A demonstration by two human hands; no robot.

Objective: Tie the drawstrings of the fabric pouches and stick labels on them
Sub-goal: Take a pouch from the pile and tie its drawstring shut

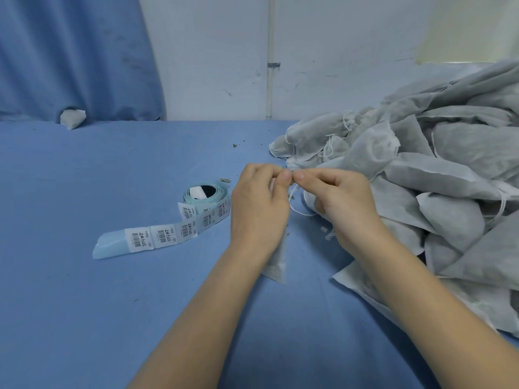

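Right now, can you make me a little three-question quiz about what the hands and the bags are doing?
1. True or false: both hands pinch the white string of one bag.
2. Which side of the left hand is the roll of labels on? A) the person's left B) the person's right C) under the pile
3. Fill in: the big pile of grey bags lies beside the ____ hand.

Key
1. True: the left hand and the right hand meet fingertip to fingertip on the string.
2. A
3. right
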